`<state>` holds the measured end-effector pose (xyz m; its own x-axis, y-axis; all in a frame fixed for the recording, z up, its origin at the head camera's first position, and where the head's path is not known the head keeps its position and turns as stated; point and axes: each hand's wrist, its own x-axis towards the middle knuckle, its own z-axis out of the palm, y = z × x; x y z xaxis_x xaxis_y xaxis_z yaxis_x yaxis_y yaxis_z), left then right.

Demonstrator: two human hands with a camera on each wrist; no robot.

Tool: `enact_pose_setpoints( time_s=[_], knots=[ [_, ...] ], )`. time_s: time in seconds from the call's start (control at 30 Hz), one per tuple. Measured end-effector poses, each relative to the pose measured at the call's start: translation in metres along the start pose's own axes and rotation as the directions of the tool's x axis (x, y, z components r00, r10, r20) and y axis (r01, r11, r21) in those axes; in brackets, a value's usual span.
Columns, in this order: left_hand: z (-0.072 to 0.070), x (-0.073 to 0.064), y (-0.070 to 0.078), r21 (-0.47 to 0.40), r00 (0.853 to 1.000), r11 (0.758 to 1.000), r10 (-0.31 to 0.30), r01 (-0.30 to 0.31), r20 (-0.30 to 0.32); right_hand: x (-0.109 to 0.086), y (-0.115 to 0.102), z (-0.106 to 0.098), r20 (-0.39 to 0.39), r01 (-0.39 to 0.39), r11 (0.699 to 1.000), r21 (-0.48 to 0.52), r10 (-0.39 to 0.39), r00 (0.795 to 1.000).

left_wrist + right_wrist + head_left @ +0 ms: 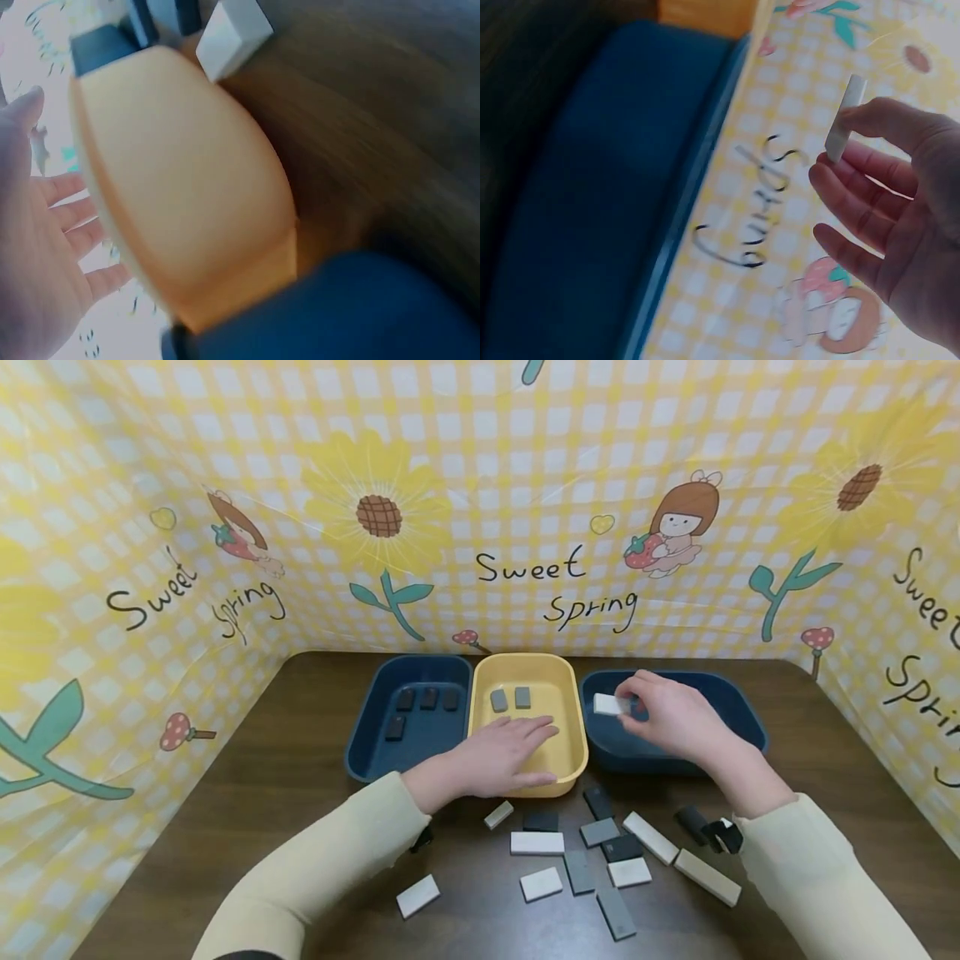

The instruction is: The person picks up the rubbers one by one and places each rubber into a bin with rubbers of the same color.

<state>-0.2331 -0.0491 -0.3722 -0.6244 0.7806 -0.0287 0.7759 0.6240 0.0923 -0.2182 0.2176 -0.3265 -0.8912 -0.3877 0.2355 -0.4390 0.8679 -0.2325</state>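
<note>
My right hand (671, 714) pinches a white rectangular block (611, 704) between thumb and fingertips, over the left part of the right blue tray (752, 727). In the right wrist view the block (846, 118) appears edge-on, held above the tray's rim. My left hand (504, 755), fingers straight and holding nothing, hovers over the front of the yellow tray (577, 760) and hides part of it. Two grey blocks (522, 697) lie in that tray. Several dark blocks (428, 698) lie in the left blue tray (363, 752).
In front of the trays, loose white blocks (537, 843), grey blocks (617, 914) and black blocks (622, 847) are scattered on the brown wooden table (247, 793). One white block (417, 896) lies apart at the left. A yellow checked cloth (480, 485) encloses the back and sides.
</note>
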Motion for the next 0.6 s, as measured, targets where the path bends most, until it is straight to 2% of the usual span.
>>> enact_pose_setpoints(
  time_s=[0.13, 0.27, 0.43, 0.6],
  knots=[
    [0.003, 0.017, 0.01, -0.031, 0.998, 0.998, 0.057, -0.056, 0.031, 0.014, 0.013, 0.007, 0.05, -0.073, 0.997, -0.014, 0.074, 0.996],
    [0.009, 0.028, 0.015, -0.073, 0.997, 0.996, 0.063, -0.059, 0.055, 0.027, 0.024, 0.019, 0.088, -0.122, 0.992, -0.028, 0.124, 0.988],
    [0.017, 0.034, 0.017, -0.076, 0.995, 0.996, 0.052, -0.045, 0.085, 0.036, 0.035, 0.04, 0.14, -0.158, 0.987, -0.031, 0.161, 0.977],
    [0.022, 0.036, 0.018, -0.066, 0.995, 0.997, 0.049, -0.043, 0.09, 0.04, 0.039, 0.056, 0.189, -0.223, 0.975, -0.016, 0.222, 0.957]
  ],
)
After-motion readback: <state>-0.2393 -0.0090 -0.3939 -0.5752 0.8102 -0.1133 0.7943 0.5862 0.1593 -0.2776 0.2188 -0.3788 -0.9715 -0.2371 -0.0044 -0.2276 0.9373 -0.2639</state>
